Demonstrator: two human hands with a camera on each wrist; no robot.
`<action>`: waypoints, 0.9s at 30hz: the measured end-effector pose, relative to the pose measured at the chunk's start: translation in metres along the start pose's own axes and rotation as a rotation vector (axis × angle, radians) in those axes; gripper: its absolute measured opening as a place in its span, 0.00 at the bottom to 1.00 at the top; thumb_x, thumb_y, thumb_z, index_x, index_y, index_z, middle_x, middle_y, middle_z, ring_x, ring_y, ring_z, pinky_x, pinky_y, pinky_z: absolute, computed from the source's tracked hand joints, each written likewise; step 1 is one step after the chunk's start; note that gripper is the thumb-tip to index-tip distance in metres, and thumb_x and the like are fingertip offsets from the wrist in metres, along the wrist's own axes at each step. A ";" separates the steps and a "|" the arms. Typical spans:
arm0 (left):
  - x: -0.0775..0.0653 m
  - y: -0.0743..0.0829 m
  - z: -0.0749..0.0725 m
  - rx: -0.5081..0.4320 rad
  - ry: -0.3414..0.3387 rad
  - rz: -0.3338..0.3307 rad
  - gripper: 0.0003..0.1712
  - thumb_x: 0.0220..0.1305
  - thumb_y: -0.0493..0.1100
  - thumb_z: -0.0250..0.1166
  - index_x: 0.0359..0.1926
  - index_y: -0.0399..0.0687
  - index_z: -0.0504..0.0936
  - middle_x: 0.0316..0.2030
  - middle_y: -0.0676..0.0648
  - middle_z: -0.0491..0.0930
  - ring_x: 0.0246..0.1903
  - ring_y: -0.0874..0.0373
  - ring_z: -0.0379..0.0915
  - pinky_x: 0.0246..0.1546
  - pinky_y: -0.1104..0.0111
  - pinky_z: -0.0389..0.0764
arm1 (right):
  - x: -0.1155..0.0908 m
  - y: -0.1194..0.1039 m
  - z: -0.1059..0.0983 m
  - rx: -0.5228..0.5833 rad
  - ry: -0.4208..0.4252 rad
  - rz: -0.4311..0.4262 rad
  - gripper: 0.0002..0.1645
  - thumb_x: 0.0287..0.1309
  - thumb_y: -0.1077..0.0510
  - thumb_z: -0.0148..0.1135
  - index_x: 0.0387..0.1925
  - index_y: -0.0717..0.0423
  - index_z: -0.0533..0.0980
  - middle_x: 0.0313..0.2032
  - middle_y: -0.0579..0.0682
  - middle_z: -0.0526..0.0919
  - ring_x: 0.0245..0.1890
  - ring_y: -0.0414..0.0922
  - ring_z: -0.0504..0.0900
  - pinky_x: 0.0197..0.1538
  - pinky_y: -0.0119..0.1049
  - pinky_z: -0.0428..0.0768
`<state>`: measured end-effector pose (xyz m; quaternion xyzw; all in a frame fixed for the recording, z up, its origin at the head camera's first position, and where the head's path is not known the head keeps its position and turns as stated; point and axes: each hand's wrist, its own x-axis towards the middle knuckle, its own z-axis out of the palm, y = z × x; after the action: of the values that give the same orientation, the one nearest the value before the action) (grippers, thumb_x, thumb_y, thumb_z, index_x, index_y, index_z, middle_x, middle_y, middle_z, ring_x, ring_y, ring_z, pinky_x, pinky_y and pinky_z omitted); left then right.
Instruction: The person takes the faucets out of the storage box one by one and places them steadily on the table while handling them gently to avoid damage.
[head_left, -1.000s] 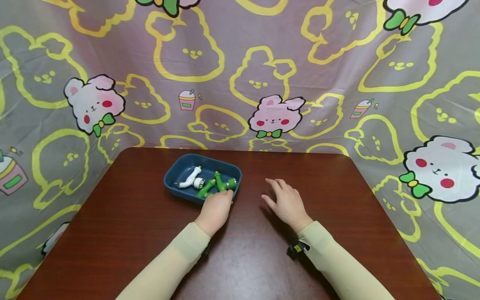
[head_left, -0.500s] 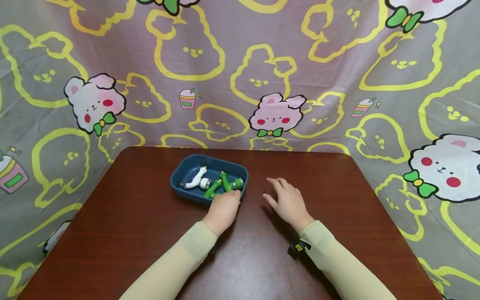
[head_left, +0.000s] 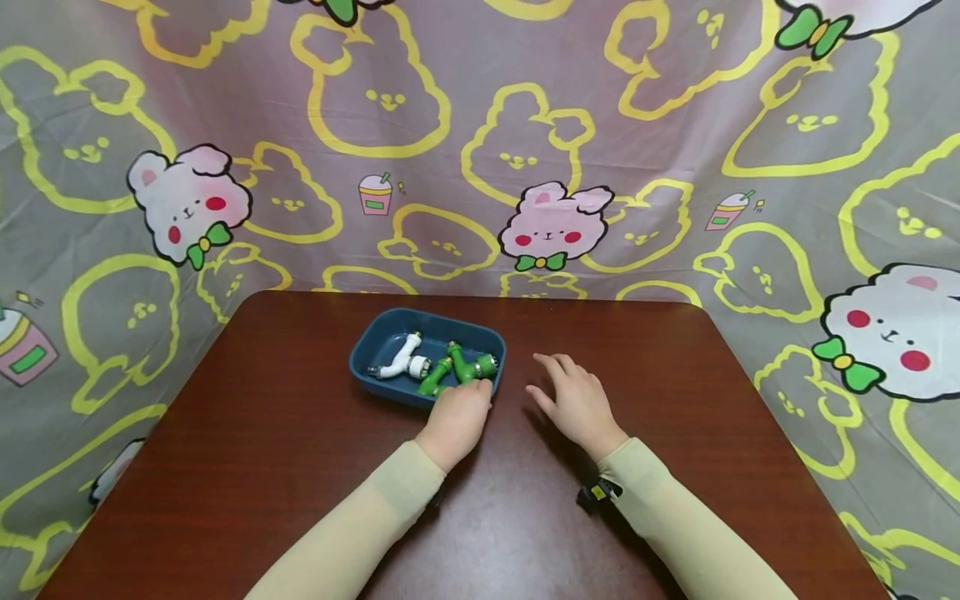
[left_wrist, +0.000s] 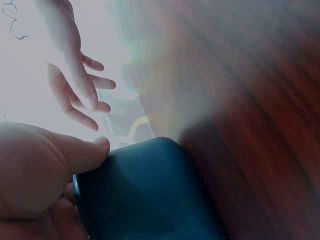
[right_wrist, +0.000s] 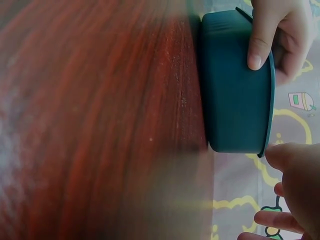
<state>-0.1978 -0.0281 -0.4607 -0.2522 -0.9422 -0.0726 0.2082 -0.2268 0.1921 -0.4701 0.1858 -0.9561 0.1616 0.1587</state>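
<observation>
A dark blue plastic basin sits on the brown table, left of centre. Inside lie a white faucet and two green faucets. My left hand pinches the basin's near right rim, thumb on the outer wall and fingers curled over inside, as the right wrist view shows. My right hand hovers over the table to the right of the basin, fingers spread and holding nothing. In the left wrist view the basin's wall fills the lower middle, beside my left thumb.
The wooden table has rounded far corners. A cartoon-printed curtain hangs close behind it and along both sides. A small black wrist camera is strapped under the right sleeve cuff.
My left hand has drawn the basin to the right across the table, with the faucets inside it. The right hand has stayed almost where it was.
</observation>
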 end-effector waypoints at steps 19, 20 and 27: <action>0.009 0.016 0.001 0.043 -0.085 0.035 0.09 0.68 0.44 0.69 0.38 0.43 0.80 0.34 0.46 0.86 0.31 0.52 0.84 0.29 0.59 0.83 | 0.000 0.000 -0.003 -0.001 0.029 -0.005 0.34 0.68 0.42 0.66 0.69 0.50 0.73 0.57 0.58 0.80 0.52 0.57 0.84 0.50 0.58 0.83; 0.009 0.017 0.001 0.043 -0.089 0.036 0.09 0.68 0.45 0.69 0.39 0.43 0.80 0.34 0.46 0.86 0.31 0.52 0.84 0.29 0.59 0.83 | 0.000 0.000 -0.003 0.000 0.029 -0.005 0.34 0.68 0.42 0.66 0.69 0.50 0.73 0.57 0.58 0.80 0.52 0.57 0.84 0.50 0.58 0.83; 0.011 0.021 0.001 0.034 -0.105 0.046 0.10 0.69 0.46 0.67 0.40 0.44 0.80 0.34 0.46 0.85 0.32 0.52 0.84 0.30 0.60 0.82 | -0.001 0.001 -0.002 0.000 0.038 -0.012 0.32 0.68 0.43 0.66 0.69 0.50 0.74 0.57 0.57 0.81 0.52 0.57 0.84 0.49 0.58 0.83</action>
<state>-0.1959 -0.0049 -0.4567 -0.2735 -0.9469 -0.0385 0.1644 -0.2264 0.1943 -0.4688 0.1885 -0.9518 0.1643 0.1777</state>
